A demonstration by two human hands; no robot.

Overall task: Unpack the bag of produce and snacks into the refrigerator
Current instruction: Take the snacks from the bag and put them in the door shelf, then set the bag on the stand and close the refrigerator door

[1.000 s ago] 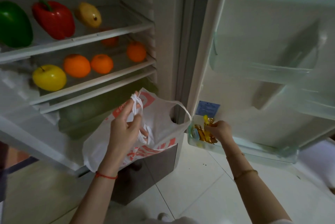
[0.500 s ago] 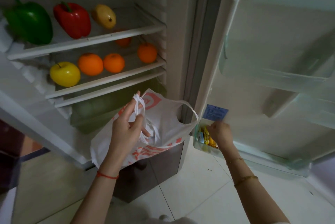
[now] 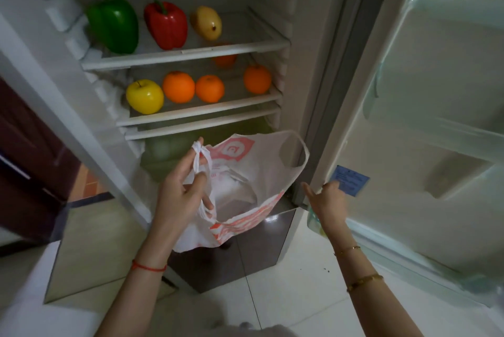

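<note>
My left hand grips one handle of a white plastic bag with red print, held open in front of the fridge's lower part. My right hand is beside the bag, at the bottom door bin, fingers apart and holding nothing. On the top shelf stand a green pepper, a red pepper and a yellow mango. The shelf below holds a yellow apple and several oranges. The snacks in the door bin are hidden behind my right hand.
The fridge door stands open at right with clear bins. A green crisper drawer sits behind the bag. A dark freezer door is below. White tiled floor lies underfoot; a dark cabinet is at left.
My right hand has let go of the yellow snack packets in the bottom door bin and drawn back, empty, toward the bag. The view has tilted up and left.
</note>
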